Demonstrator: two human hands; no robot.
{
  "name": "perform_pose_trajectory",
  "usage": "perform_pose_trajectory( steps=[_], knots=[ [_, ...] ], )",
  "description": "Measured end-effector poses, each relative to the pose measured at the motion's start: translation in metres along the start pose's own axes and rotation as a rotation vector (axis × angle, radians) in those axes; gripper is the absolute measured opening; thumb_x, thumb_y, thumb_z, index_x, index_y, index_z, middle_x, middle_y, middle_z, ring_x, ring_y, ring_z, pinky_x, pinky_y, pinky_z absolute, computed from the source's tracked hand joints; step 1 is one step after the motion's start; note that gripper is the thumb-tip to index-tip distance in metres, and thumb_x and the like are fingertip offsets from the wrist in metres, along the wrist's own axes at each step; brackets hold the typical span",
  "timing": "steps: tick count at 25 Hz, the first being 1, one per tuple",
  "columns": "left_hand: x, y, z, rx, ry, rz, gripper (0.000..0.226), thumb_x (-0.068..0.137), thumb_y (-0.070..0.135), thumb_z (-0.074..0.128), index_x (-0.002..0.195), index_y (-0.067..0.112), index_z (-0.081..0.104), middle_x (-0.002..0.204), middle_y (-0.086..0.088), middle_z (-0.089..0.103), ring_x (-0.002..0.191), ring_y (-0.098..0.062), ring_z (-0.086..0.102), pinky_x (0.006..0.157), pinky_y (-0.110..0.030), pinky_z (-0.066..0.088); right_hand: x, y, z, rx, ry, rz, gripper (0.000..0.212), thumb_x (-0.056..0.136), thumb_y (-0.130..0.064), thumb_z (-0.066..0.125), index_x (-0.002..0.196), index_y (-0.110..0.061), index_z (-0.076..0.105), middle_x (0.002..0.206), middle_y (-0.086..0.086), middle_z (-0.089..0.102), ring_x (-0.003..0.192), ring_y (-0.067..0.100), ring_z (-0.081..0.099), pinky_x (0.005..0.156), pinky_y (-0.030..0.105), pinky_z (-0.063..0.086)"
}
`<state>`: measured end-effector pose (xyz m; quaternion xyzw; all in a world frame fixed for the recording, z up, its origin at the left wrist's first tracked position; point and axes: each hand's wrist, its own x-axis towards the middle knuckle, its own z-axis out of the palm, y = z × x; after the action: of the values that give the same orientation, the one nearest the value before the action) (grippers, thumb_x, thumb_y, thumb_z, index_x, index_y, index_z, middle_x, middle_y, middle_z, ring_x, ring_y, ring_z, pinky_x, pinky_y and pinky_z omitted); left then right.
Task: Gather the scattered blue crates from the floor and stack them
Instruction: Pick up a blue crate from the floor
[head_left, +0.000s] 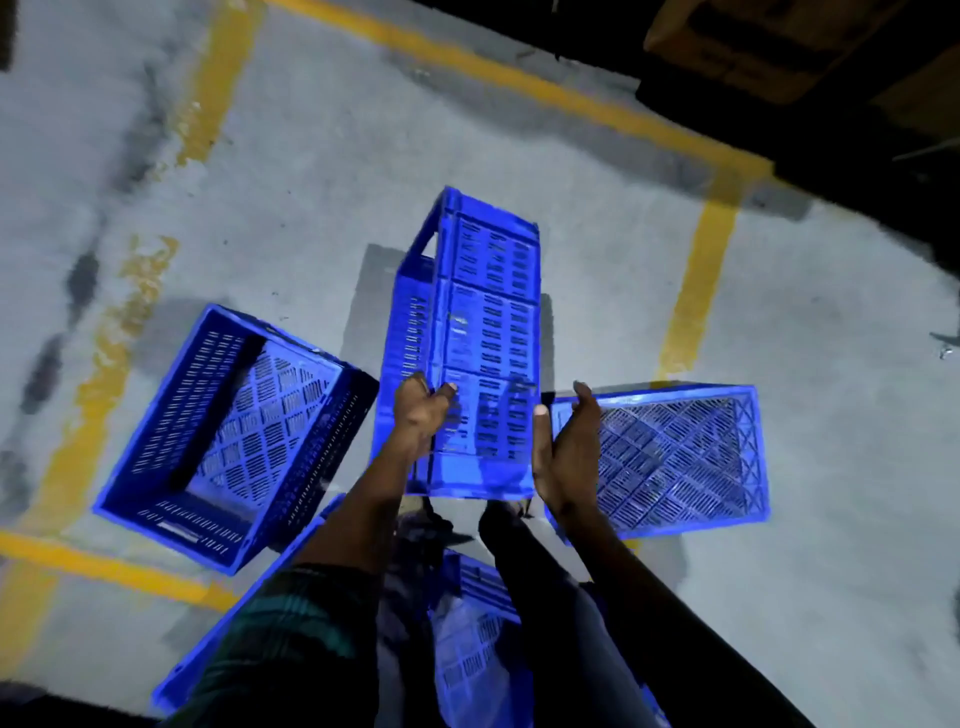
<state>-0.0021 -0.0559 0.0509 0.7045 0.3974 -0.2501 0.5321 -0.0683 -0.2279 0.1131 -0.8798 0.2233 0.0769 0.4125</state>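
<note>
A tall stack of blue slotted crates (483, 322) stands in the middle of the floor. My left hand (421, 410) grips the top crate's near left edge. My right hand (563, 457) presses flat against its right side, fingers straight. An upright blue crate (228, 436) lies open on the floor to the left. An overturned blue crate (675, 457) lies bottom-up to the right, partly behind my right hand. Another blue crate (478, 649) shows at my feet, mostly hidden by my arms and legs.
Yellow painted lines (696, 291) cross the grey concrete floor (311, 182). Dark shelving with cardboard boxes (769, 47) fills the upper right corner. My legs and dark trousers (524, 582) stand just behind the stack.
</note>
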Motion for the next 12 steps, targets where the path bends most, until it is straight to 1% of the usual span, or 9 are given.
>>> perform_pose_trajectory(
  steps=[2, 4, 6, 7, 8, 9, 10, 11, 12],
  knots=[
    [-0.034, 0.014, -0.004, -0.081, 0.051, -0.022, 0.034, 0.084, 0.019, 0.072, 0.071, 0.017, 0.04, 0.067, -0.005, 0.053, 0.042, 0.001, 0.054, 0.042, -0.026, 0.052, -0.031, -0.019, -0.032, 0.023, 0.046, 0.083, 0.056, 0.096, -0.042, 0.048, 0.142, -0.014, 0.033, 0.138, 0.001, 0.046, 0.129, 0.016, 0.045, 0.108, 0.026, 0.034],
    [-0.05, 0.023, 0.0, -0.235, 0.087, -0.039, 0.032, 0.074, 0.035, 0.074, 0.073, 0.021, 0.046, 0.073, -0.005, 0.057, 0.06, -0.015, 0.057, 0.06, -0.043, 0.059, -0.057, -0.042, -0.062, 0.056, 0.094, 0.092, 0.053, 0.095, -0.036, 0.052, 0.141, -0.016, 0.034, 0.134, 0.0, 0.05, 0.127, 0.003, 0.047, 0.109, 0.031, 0.037],
    [-0.085, 0.06, 0.003, -0.312, 0.103, -0.005, 0.032, 0.08, 0.029, 0.072, 0.071, 0.021, 0.042, 0.067, -0.003, 0.051, 0.062, -0.017, 0.049, 0.058, -0.038, 0.049, -0.083, -0.075, -0.092, 0.233, 0.133, 0.123, 0.051, 0.097, -0.018, 0.055, 0.142, -0.009, 0.032, 0.115, -0.003, 0.054, 0.109, -0.028, 0.043, 0.098, 0.013, 0.042],
    [-0.108, 0.09, 0.002, -0.364, 0.114, 0.017, 0.035, 0.082, 0.026, 0.071, 0.069, 0.02, 0.039, 0.064, -0.003, 0.046, 0.062, -0.017, 0.045, 0.057, -0.036, 0.041, -0.096, -0.084, -0.102, 0.31, 0.143, 0.142, 0.051, 0.097, -0.008, 0.054, 0.142, -0.002, 0.031, 0.103, -0.007, 0.052, 0.093, -0.036, 0.044, 0.085, 0.0, 0.041],
    [-0.129, 0.116, -0.001, -0.41, 0.108, 0.035, 0.036, 0.084, 0.024, 0.07, 0.069, 0.018, 0.037, 0.064, -0.005, 0.043, 0.062, -0.018, 0.043, 0.055, -0.035, 0.037, -0.108, -0.091, -0.109, 0.347, 0.138, 0.148, 0.05, 0.097, -0.004, 0.053, 0.141, 0.0, 0.031, 0.099, -0.009, 0.05, 0.084, -0.036, 0.047, 0.078, -0.004, 0.04],
    [-0.145, 0.139, -0.004, -0.451, 0.11, 0.035, 0.037, 0.086, 0.022, 0.068, 0.068, 0.018, 0.036, 0.064, -0.005, 0.042, 0.061, -0.018, 0.041, 0.054, -0.033, 0.035, -0.118, -0.092, -0.114, 0.359, 0.134, 0.17, 0.053, 0.097, -0.012, 0.056, 0.144, -0.007, 0.03, 0.106, -0.005, 0.053, 0.09, -0.029, 0.052, 0.084, 0.002, 0.044],
    [-0.159, 0.159, -0.009, -0.481, 0.121, 0.032, 0.036, 0.089, 0.02, 0.066, 0.069, 0.017, 0.036, 0.067, -0.005, 0.043, 0.06, -0.017, 0.04, 0.053, -0.032, 0.034, -0.125, -0.096, -0.118, 0.344, 0.143, 0.184, 0.059, 0.095, -0.028, 0.059, 0.146, -0.019, 0.03, 0.12, 0.002, 0.055, 0.107, -0.014, 0.056, 0.097, 0.021, 0.048],
    [-0.168, 0.174, -0.013, -0.524, 0.117, 0.013, 0.034, 0.09, 0.019, 0.064, 0.07, 0.017, 0.037, 0.07, -0.005, 0.044, 0.061, -0.018, 0.04, 0.054, -0.031, 0.035, -0.13, -0.1, -0.12, 0.322, 0.155, 0.184, 0.066, 0.091, -0.045, 0.06, 0.146, -0.027, 0.029, 0.133, 0.005, 0.052, 0.122, 0.006, 0.055, 0.104, 0.04, 0.046],
    [-0.177, 0.186, -0.017, -0.541, 0.107, -0.003, 0.031, 0.092, 0.017, 0.063, 0.072, 0.016, 0.038, 0.073, -0.004, 0.045, 0.062, -0.018, 0.04, 0.057, -0.031, 0.036, -0.131, -0.101, -0.121, 0.274, 0.142, 0.163, 0.07, 0.087, -0.056, 0.058, 0.145, -0.028, 0.031, 0.141, 0.004, 0.048, 0.132, 0.015, 0.048, 0.109, 0.046, 0.041]
  ],
)
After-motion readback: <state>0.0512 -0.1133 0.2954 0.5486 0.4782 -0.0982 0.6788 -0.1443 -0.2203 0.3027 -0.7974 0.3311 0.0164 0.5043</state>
